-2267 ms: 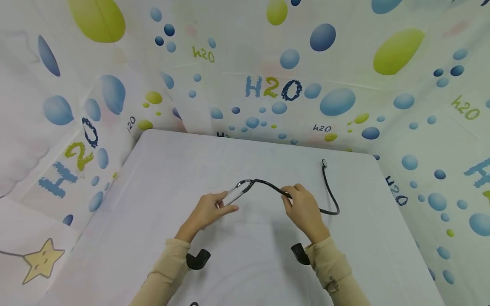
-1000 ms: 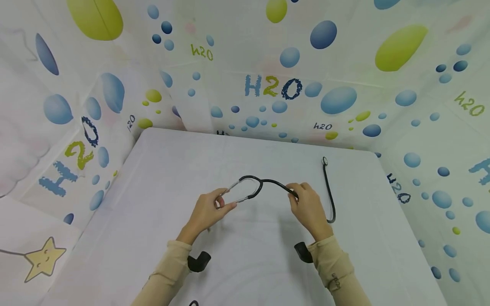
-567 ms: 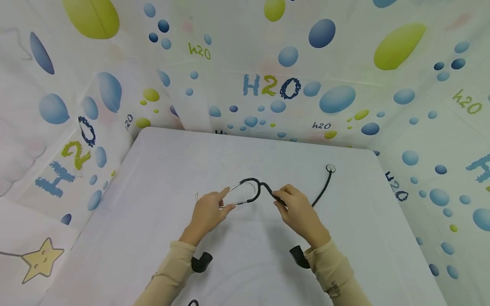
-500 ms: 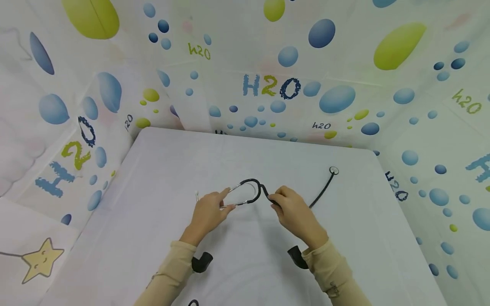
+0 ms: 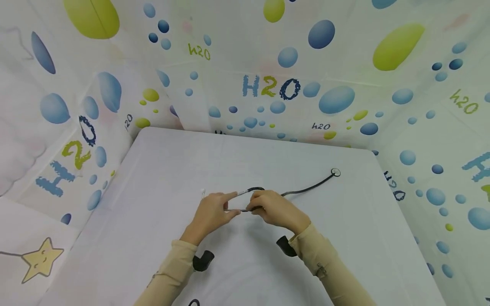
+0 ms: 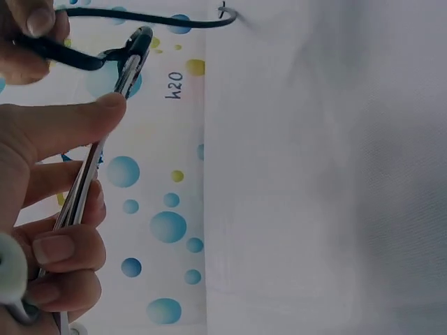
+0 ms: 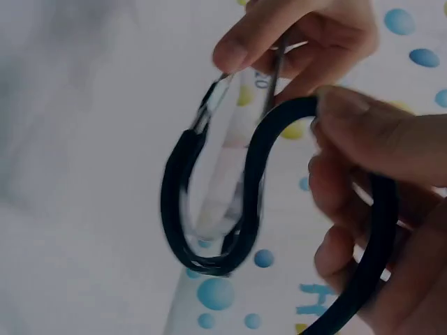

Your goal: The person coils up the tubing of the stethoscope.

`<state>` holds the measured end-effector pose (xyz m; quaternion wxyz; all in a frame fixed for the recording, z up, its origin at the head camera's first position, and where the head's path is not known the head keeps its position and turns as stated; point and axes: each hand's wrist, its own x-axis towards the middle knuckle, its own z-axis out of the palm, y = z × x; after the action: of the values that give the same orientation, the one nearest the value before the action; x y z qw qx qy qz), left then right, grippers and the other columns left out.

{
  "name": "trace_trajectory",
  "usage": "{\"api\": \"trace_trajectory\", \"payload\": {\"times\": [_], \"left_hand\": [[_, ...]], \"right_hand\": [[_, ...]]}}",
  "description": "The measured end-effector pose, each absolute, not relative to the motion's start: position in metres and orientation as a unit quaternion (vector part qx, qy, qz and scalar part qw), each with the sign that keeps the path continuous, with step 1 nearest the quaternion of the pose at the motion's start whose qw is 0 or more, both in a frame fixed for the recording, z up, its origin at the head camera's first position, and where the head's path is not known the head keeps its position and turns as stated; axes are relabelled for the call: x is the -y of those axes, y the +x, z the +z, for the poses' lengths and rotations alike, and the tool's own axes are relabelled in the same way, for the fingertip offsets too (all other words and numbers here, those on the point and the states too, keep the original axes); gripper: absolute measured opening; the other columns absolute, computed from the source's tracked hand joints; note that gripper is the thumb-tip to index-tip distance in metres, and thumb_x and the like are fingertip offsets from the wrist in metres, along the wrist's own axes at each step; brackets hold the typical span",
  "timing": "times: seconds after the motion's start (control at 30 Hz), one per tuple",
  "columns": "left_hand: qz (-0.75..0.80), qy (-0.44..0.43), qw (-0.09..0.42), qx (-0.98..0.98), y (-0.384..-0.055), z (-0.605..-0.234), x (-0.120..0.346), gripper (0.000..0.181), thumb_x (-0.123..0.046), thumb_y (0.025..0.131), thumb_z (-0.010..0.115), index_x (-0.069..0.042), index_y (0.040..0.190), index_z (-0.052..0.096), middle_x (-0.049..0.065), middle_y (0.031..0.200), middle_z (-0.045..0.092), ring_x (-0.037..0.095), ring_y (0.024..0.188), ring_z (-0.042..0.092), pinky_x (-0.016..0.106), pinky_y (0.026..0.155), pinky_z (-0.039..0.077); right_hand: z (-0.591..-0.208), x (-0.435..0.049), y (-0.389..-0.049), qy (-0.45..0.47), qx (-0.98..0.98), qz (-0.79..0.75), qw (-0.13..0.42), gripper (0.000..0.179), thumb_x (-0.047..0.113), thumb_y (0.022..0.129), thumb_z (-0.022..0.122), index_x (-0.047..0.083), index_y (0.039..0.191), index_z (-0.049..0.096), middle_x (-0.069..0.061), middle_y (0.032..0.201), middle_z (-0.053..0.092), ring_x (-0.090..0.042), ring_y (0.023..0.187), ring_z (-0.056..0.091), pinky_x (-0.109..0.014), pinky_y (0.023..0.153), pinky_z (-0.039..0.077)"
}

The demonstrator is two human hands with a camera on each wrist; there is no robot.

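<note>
Held up over the white table is a stethoscope with metal ear tubes and black tubing (image 7: 178,209). My left hand (image 5: 212,212) grips its metal ear tubes (image 6: 84,174), fingers curled round them and thumb against them in the left wrist view. Close beside it, my right hand (image 5: 277,208) pinches the black tubing just past the fork; in the right wrist view the tubing bends in a curve into those fingers. From the right hand the tube runs right to the round chest piece (image 5: 335,172), which lies on the table. The right hand hides part of the fork in the head view.
The white table (image 5: 183,157) is walled by a curtain (image 5: 229,63) printed with drops and H2O lettering. A black loop (image 5: 194,302) shows at the bottom edge. Black wrist mounts (image 5: 203,260) hang by both cuffs.
My right hand has moved left with the tubing, coming close to the left hand. The chest piece has slid slightly right and nearer, and the tube trailing to it has straightened. The left hand keeps its grip.
</note>
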<state>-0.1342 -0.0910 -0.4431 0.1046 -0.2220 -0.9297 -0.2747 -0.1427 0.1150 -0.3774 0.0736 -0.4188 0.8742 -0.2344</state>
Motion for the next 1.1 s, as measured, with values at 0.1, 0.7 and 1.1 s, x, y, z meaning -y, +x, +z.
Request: {"api": "trace_trajectory", "payload": {"times": [0.1,0.7,1.1], "left_hand": [[-0.279,-0.239,0.107,0.924,-0.133,-0.443,0.092,0.047,-0.027,0.071,0.082,-0.005,0.11,0.069,-0.006,0.059,0.048,0.007,0.054,0.039,0.022,0.05,0.035],[-0.334,-0.264,0.145,0.893,-0.132,-0.44,0.09,0.045,-0.027,0.065,0.086,-0.003,0.1,0.069,-0.006,0.06,0.049,0.005,0.054,0.037,0.019,0.05,0.033],[-0.346,-0.26,0.155,0.888,-0.133,-0.436,0.094,0.045,-0.027,0.064,0.087,-0.003,0.098,0.069,-0.007,0.058,0.047,0.003,0.052,0.034,0.018,0.049,0.031]], "right_hand": [[-0.384,-0.112,-0.152,-0.415,-0.854,-0.301,0.084,0.013,-0.002,0.083,0.068,0.002,0.095,0.068,-0.007,0.093,0.067,-0.016,0.084,0.065,-0.021,0.074,0.05],[-0.401,-0.113,-0.166,-0.373,-0.867,-0.329,-0.022,0.02,0.011,0.081,0.073,0.002,0.098,0.066,-0.005,0.09,0.065,-0.018,0.085,0.06,-0.03,0.077,0.049],[-0.422,-0.122,-0.167,-0.387,-0.825,-0.392,-0.122,0.019,0.007,0.082,0.072,0.002,0.1,0.069,-0.01,0.103,0.063,-0.022,0.094,0.062,-0.033,0.08,0.052]]}}
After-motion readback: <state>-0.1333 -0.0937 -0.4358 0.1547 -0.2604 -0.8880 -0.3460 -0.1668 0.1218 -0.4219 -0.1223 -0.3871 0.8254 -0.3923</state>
